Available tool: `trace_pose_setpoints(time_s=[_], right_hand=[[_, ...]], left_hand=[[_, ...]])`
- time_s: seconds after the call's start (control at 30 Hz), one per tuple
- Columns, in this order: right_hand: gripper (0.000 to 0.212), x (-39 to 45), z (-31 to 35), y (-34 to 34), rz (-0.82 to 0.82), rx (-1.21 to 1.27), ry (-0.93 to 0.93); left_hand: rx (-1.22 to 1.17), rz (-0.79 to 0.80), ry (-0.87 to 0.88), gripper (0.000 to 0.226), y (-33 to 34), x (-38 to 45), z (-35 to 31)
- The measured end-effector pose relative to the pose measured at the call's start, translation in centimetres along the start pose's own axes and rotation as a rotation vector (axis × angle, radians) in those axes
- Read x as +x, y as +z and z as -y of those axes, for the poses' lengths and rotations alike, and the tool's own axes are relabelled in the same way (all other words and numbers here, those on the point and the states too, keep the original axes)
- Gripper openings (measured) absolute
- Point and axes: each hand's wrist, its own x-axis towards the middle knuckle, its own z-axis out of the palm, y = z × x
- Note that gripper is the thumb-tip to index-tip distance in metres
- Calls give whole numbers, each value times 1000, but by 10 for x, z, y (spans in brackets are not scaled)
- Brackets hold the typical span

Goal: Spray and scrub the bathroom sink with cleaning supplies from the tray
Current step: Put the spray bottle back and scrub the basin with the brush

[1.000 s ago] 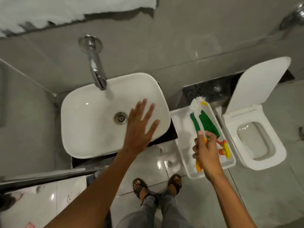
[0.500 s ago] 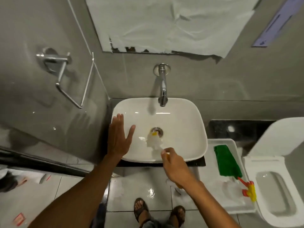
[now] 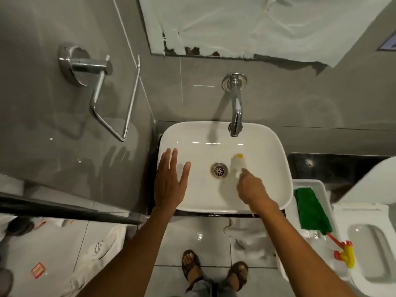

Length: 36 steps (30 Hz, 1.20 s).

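1. Our right hand (image 3: 251, 187) is closed around the handle of a scrub brush (image 3: 236, 163), whose blurred white bristle head with a yellow tip sits in the basin just right of the drain (image 3: 219, 170).
2. Our left hand (image 3: 169, 183) is open and empty, fingers spread, lying flat over the left rim of the white sink (image 3: 267, 146), well apart from the right hand.
3. A chrome tap (image 3: 235, 110) comes out of the grey wall above the basin; we see no water running.
4. To the right of the sink a white tray (image 3: 308, 185) sits beside the toilet (image 3: 370, 236), holding a green spray bottle (image 3: 312, 211) lying on its side with a red and yellow trigger.
5. We judge the scrubbing step to be in hand, with the brush at the bottom of the bowl.
6. The next move likely calls for working the bristles around the drain and up the curved walls, while the left hand steadies us at the rim.
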Motion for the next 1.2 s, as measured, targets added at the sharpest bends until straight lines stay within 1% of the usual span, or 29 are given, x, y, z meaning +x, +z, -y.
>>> trace_pose_setpoints(time_s=[0.07,0.13,0.2,0.23,0.27,0.33,0.4,0.47,0.57,0.67,0.77,0.83,0.93,1.03,1.1,1.2], right_hand=[[52,-25,-18,-1,76,-9,-1],[51,-54,-20,8,205,25,-53],[50,-71,-3,22,304,115,-112],[50,-73,10,31,307,154,-142],[51,-71,25,38,284,178,-165],[52,-54,47,47,176,190,-154],[52,-33,51,44,81,209,-61],[53,-26,37,38,37,190,18],[53,-50,16,38,53,147,36],[52,-78,7,42,137,103,1],[53,-101,24,45,258,66,-75],[52,-104,47,48,277,108,-118],[51,-73,75,50,244,92,-134],[50,-29,80,34,169,64,-82],[55,-9,64,16,92,42,-19],[62,-8,14,-4,-8,-50,72]], left_hand=[[-17,5,-20,81,-1,0,0],[-21,8,-26,84,0,1,0],[-14,15,-34,85,0,2,1],[-10,16,-35,85,0,2,1],[-11,15,-34,86,1,2,1],[-28,5,-33,84,3,1,1],[-49,-3,-47,83,5,1,2],[-53,-1,-67,82,7,1,5],[-50,-11,-70,80,9,1,7],[-51,-33,-73,80,10,1,8],[-40,-41,-70,79,10,1,8],[-33,-40,-73,80,10,2,8],[-37,-66,-40,76,10,3,7],[-45,-87,-28,74,11,2,6],[-46,-91,-27,77,9,2,5],[-39,-58,-37,82,7,3,2]])
